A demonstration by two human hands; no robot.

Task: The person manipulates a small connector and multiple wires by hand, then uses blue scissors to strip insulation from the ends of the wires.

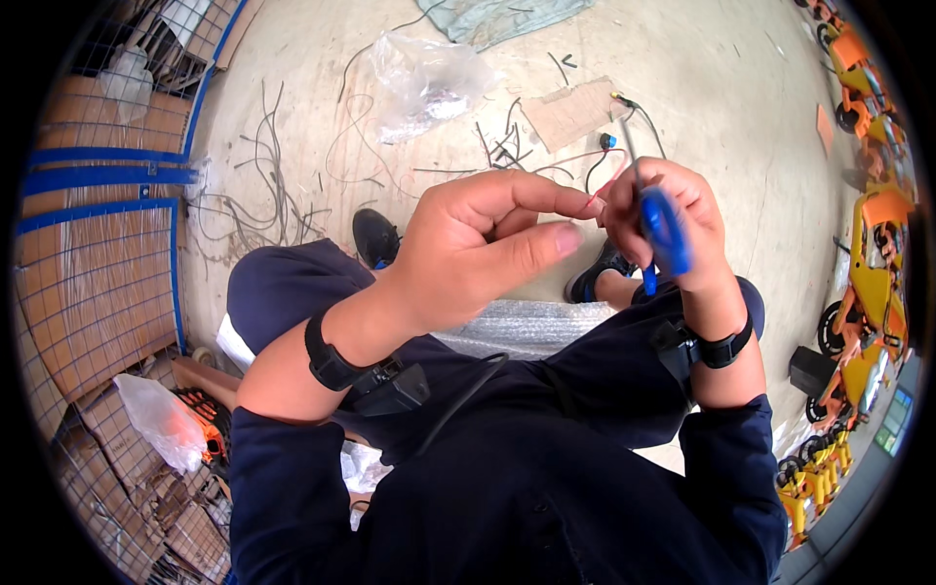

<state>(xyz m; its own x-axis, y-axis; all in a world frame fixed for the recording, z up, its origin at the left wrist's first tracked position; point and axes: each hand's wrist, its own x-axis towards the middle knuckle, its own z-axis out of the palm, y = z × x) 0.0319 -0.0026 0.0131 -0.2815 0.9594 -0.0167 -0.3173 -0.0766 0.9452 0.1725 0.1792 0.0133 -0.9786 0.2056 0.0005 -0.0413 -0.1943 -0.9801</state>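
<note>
In front of my knees, my right hand [673,210] is closed around blue-handled scissors [667,234], whose blade points up and is smeared by motion. A thin red wire [616,175] runs down to the fingertips of both hands. My left hand [478,239] reaches across from the left, its index fingertip against the wire by the right hand's fingers. Its thumb stands apart from that fingertip, and the other fingers are curled. Just beyond the hands is a small blue round part [608,141] with red and black wires. The exact grip on the red wire is partly hidden.
Cut black wire pieces [507,146] and long dark wires [273,175] lie on the floor. Farther off are a clear plastic bag [419,88] and a cardboard piece [575,115]. A blue mesh cage [97,185] stands left; yellow-orange machines [877,253] line the right.
</note>
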